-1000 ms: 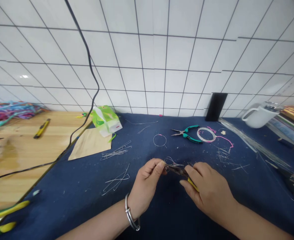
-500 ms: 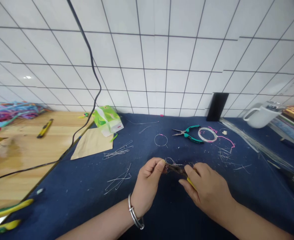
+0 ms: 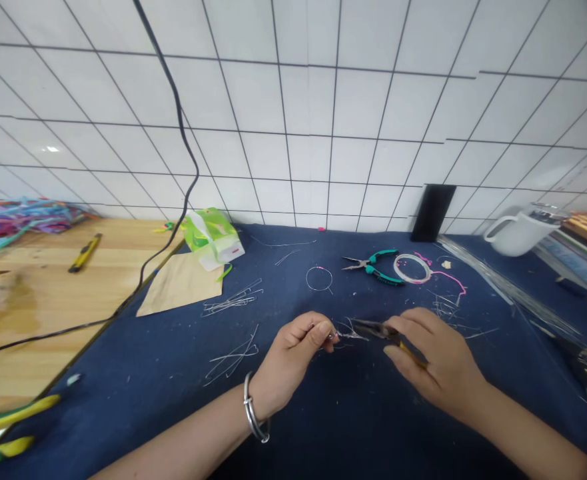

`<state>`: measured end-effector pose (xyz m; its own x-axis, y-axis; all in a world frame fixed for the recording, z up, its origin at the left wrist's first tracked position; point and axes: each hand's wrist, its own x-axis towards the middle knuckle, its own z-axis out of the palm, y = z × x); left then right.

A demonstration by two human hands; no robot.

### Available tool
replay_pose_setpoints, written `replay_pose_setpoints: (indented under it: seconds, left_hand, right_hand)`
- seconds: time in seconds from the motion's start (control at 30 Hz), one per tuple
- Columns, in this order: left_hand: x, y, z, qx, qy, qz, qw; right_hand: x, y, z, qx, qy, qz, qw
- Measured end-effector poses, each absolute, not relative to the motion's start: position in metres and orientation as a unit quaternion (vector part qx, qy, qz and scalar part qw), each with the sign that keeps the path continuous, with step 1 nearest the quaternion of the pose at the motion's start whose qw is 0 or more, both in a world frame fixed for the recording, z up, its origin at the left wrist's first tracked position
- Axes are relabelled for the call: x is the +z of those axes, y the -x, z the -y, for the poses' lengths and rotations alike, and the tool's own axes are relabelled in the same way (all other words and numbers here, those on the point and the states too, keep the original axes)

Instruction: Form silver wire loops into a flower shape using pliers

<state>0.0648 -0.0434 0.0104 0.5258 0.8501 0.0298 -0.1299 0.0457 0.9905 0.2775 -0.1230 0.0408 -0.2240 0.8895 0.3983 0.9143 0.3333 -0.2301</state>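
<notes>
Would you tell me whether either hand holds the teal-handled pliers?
No, the teal-handled pliers lie on the blue cloth beside the white ring.

We can read no text: the small red mark on the green-and-white packet at nine o'clock and any print on the stack at three o'clock are too blurred.

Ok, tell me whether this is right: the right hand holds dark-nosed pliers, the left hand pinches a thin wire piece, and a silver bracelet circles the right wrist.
One error: the silver bracelet circles the left wrist, as the head view shows. The right hand does hold the dark-nosed pliers, and the left hand pinches the wire piece.
</notes>
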Motion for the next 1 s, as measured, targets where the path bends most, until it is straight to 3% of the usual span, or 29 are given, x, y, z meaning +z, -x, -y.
replay_pose_setpoints:
  seconds: [0.23,1.0]
  left_hand:
    - [0.010,-0.064,0.042,0.342,-0.603,-0.285,0.662]
    - [0.006,-0.062,0.042,0.340,-0.687,-0.307,0.564]
  right_hand:
    - [0.035,-0.277,0.117,0.035,0.555,0.810,0.185]
    - [0.039,-0.268,0.123,0.057,0.587,0.792,0.156]
